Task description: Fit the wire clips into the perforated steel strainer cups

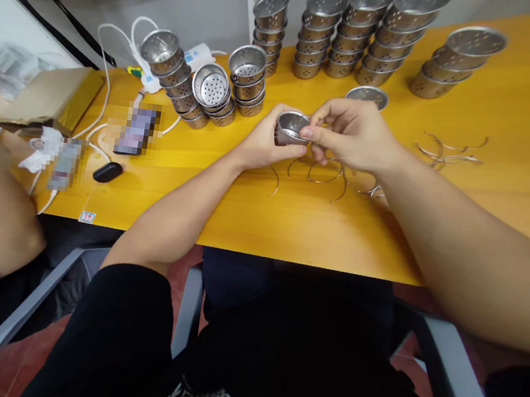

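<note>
1. Closest to me are my black shirt [302, 355] and the chair arms, below the front edge of the yellow counter [251, 229].
2. Over the counter, just beyond that edge, a few loose curved wires [325, 182] lie under and in front of my hands, closer to me than the cup.
3. The cup [290, 137] sits between my two hands, lifted, its mouth facing up and tipped somewhat towards me. It is about as wide as it is tall, so its upright axis counts more than any long one.
4. My left hand [260, 142] grasps it from the left, thumb across the front, fingers around the far side.
5. My right hand [356, 132] comes in from the right, its fingers pinched at the cup's right rim; I cannot tell whether a thin wire is caught between them. Both hands touch the cup; the right is nearer the loose wires.
6. Out to the right, well apart from both hands, lies a tangle of more wires [441, 157].
7. Just beyond my right hand stands a lone cup [368, 97].
8. Farther off, stacks [314, 41] of pierced metal cups line the counter's back, with others nearer on the left.
</note>
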A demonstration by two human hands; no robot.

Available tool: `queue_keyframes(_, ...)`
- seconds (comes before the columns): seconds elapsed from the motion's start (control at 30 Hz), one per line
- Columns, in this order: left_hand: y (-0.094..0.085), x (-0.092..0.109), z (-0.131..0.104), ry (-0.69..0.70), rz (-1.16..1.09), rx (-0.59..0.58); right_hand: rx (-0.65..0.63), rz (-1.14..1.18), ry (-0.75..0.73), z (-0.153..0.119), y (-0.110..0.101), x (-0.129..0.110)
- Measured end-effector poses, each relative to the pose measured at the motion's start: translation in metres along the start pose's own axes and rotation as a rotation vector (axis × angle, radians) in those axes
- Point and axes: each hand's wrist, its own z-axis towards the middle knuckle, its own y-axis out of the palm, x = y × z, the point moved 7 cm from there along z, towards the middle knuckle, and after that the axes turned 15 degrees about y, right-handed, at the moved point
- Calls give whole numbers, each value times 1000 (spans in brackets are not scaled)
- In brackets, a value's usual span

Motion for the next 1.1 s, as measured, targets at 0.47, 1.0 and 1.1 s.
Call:
queue_keyframes(0.47,0,-5,-4,44,6,27,117,-94,-52,-1,-2,5)
queue_keyframes(1.0,-15,-21,-7,-4,105,107,180,-480,-313,-4,-5,2)
queue_keyframes(1.1,-13,-21,-8,-15,124,81,158,-498,-352,-1,-1,8)
